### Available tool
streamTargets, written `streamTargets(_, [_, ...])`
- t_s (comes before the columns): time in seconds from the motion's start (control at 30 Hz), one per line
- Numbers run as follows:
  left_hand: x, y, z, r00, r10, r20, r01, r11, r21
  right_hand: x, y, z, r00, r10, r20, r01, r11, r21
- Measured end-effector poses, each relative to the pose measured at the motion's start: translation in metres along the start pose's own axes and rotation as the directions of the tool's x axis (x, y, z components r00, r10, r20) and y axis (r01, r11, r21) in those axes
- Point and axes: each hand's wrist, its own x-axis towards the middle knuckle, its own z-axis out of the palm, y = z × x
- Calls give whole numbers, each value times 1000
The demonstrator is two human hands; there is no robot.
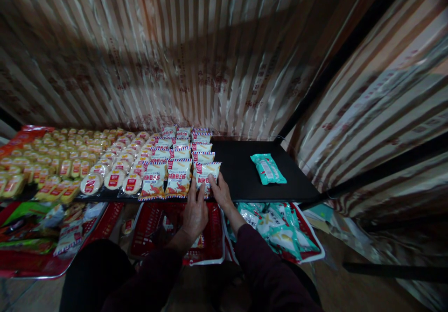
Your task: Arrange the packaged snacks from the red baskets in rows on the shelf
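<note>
A white snack bag with red print [206,171] stands at the front of the rightmost column of similar bags on the black shelf [238,167]. My left hand [195,211] has its fingers on the lower left of this bag, and my right hand [221,194] holds its right side. More white bags [178,176] stand in rows just to the left. Farther right, a teal snack bag [268,168] lies alone on the shelf.
Round white packaged crackers [115,178] and yellow packaged cakes [66,167] fill the shelf's left part. Below are a red basket [213,251], a basket of teal bags [285,228] and a left basket of mixed snacks [45,265]. A black post [315,88] rises at right.
</note>
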Motion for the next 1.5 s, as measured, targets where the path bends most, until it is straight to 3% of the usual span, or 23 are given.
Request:
streamTargets(0.53, [2,0,2,998,24,-53,-19,997,77,3,-1,0,1000,-3,18,4,999,-34])
streamTargets(0.77, [-1,3,0,965,251,-81,-211,919,332,1,4,4,999,5,-44,-5,1000,3])
streamTargets(0.97, [13,1,3,912,406,-54,-352,843,406,2,8,3,999,-44,-19,45,993,106])
streamTargets(1.13, [20,-9,12,916,398,-56,-335,832,441,7,19,-4,996,-94,-7,93,963,253])
streamTargets(1.3, [22,-14,13,915,401,-44,-349,842,412,36,32,-8,994,56,-89,-9,889,458])
streamTargets(1.5, [26,-8,4,905,417,-87,-362,860,359,103,30,1,991,105,-85,-38,822,568])
